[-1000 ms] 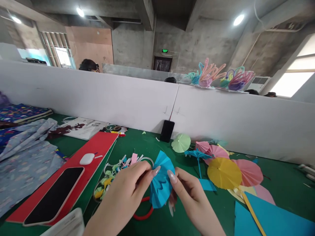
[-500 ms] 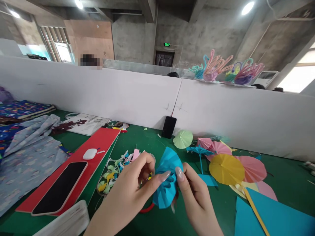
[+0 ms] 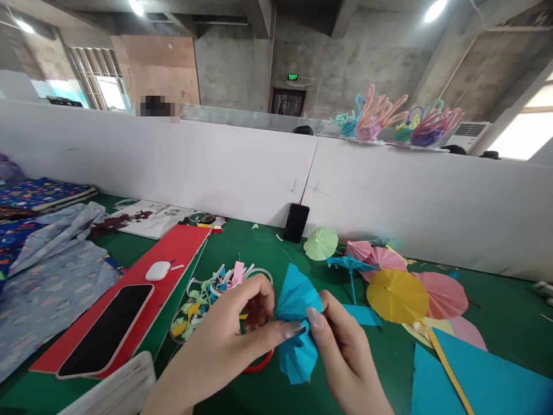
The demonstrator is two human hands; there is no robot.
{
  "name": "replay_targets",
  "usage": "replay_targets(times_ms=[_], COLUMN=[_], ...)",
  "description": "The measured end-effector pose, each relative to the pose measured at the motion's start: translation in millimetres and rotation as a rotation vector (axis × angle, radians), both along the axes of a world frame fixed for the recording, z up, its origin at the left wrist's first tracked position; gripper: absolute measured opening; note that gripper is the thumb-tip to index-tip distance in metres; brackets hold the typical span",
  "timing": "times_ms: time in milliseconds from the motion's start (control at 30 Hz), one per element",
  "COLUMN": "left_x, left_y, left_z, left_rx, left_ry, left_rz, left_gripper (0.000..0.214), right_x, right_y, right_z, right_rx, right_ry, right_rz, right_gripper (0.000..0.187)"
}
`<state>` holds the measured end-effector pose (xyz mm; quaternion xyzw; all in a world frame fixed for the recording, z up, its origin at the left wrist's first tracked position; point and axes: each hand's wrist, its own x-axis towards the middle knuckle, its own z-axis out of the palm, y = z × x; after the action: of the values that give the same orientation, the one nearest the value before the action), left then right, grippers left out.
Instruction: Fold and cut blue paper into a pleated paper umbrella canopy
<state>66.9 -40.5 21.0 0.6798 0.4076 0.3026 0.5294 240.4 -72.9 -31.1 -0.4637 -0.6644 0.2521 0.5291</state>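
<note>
L hand (image 3: 231, 331) & R hand (image 3: 345, 346) gripping pleated blue paper (image 3: 297, 293), long axis approx. vert., ends fanned top & btm.

From my end I see a green desk (image 3: 246, 239) across the lower half of the frame. On it I make out pale blue cloth (image 3: 71, 285) at the lower left, a red board (image 3: 184, 242) beside it, a black phone (image 3: 296, 223) tilted near the centre, and blue paper sheets (image 3: 496, 363) at the lower right.
</note>
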Motion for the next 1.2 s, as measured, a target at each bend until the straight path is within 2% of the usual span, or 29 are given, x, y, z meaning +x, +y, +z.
replay_targets(times_ms=[133,300,567,767,1033,1200], left_x=[-2,-3,-3,-2,-2,-2], left_y=[0,-1,2,-1,1,0], left_z=[0.4,1.5,2.7,6.2,-11.2,-9.8], left_rx=[-0.030,-0.055,-0.068,-0.047,0.000,-0.029], left_ry=[-0.004,0.001,0.010,0.064,-0.017,-0.044], left_rz=[-0.014,-0.004,-0.012,-0.017,-0.063,-0.088], left_gripper=[0.031,0.029,0.027,0.033,0.031,0.030], right_x=[1,3,4,9,14,12], right_y=[-3,-2,-3,1,5,2], right_z=[-2.9,-1.5,9.6,18.4,18.8,20.0], right_rx=[0.018,0.011,-0.032,0.054,0.054,0.018], right_ry=[-0.021,-0.045,-0.136,-0.204,-0.232,-0.200], right_rz=[-0.023,0.025,0.040,0.092,0.143,0.160], right_gripper=[0.027,0.031,0.037,0.034,0.041,0.043])
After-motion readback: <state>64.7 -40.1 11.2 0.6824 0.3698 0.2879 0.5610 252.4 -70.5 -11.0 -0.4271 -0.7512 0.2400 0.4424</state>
